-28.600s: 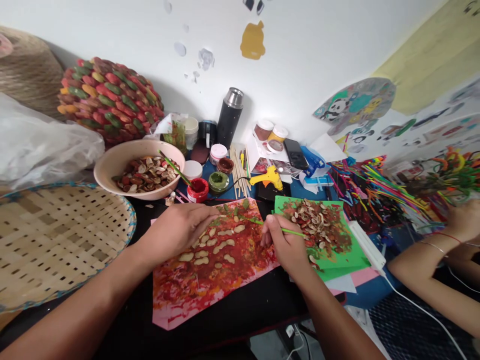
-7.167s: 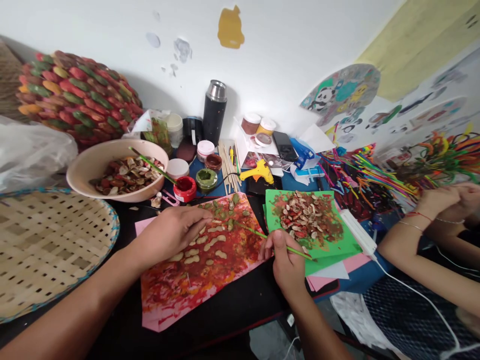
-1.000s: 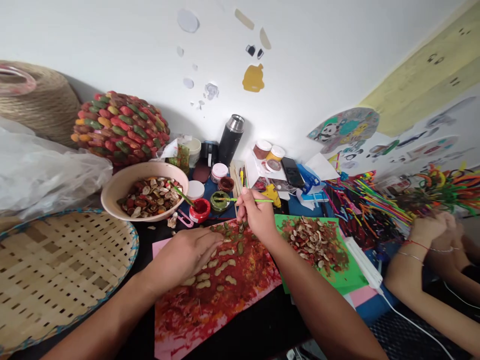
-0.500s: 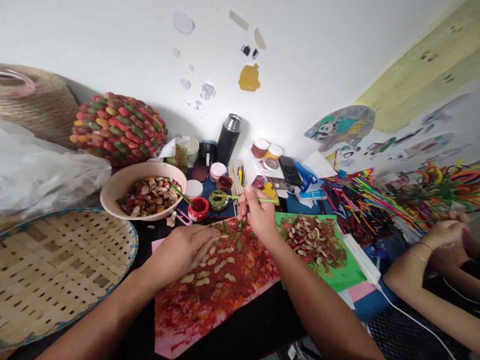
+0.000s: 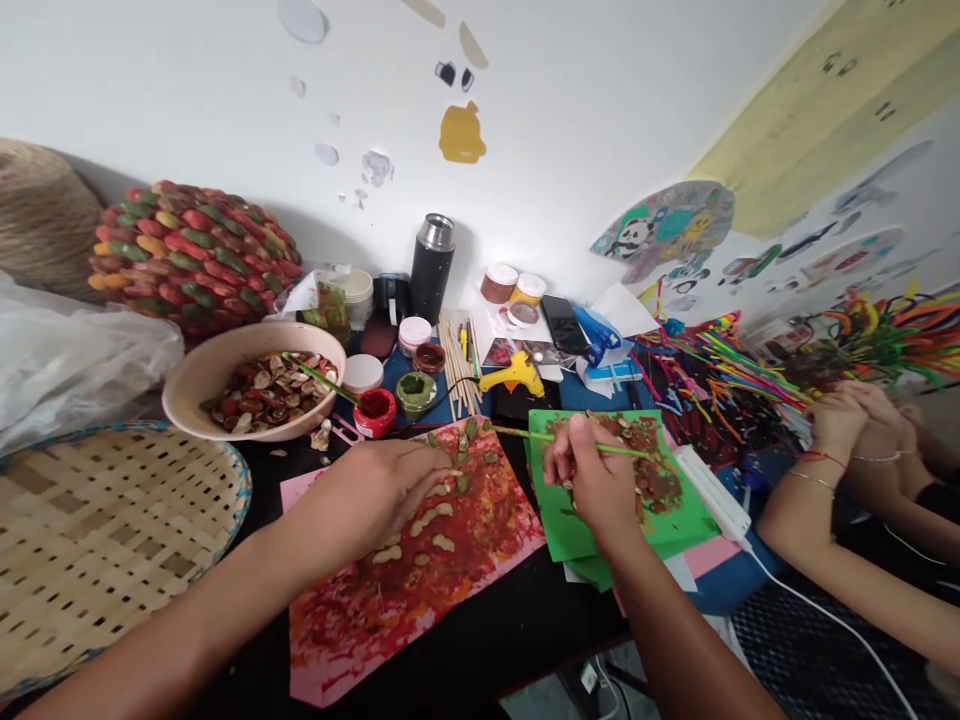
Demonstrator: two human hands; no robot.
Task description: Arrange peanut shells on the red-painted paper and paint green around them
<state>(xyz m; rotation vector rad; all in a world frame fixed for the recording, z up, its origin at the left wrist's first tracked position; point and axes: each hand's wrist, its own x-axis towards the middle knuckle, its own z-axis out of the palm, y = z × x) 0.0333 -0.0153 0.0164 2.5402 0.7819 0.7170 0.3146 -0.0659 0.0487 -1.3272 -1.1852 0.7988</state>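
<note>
My left hand point(image 5: 390, 490) is over the pink, red-smeared paper point(image 5: 345, 630), fingertips pinched on a small pale peanut shell point(image 5: 456, 473). Below and beside those fingers lie several plain peanut shells point(image 5: 443, 543), with green-painted ones point(image 5: 463, 440) toward the top edge. My right hand point(image 5: 596, 480) is closed round a thin paintbrush point(image 5: 536, 436) with a green handle, its tip pointing left toward the painted shells. Beneath that hand is green paper point(image 5: 551, 500) with brown smears; the hand hides much of the shell pile on it. Open jars of green paint point(image 5: 415, 392) and red paint point(image 5: 374, 410) stand behind.
A pinkish bowl point(image 5: 180, 385) of shells, holding another brush, and a woven bamboo tray point(image 5: 112, 540) are on the left. A yellow glue gun point(image 5: 515, 375), wooden sticks point(image 5: 457, 355) and a black flask point(image 5: 433, 270) stand behind. Another person's arms point(image 5: 817, 520) rest at right.
My right hand has moved right with the paintbrush, from the painted shells to above the green paper, uncovering the glue gun. My left hand has shifted slightly rightward over the paper. The view has shifted.
</note>
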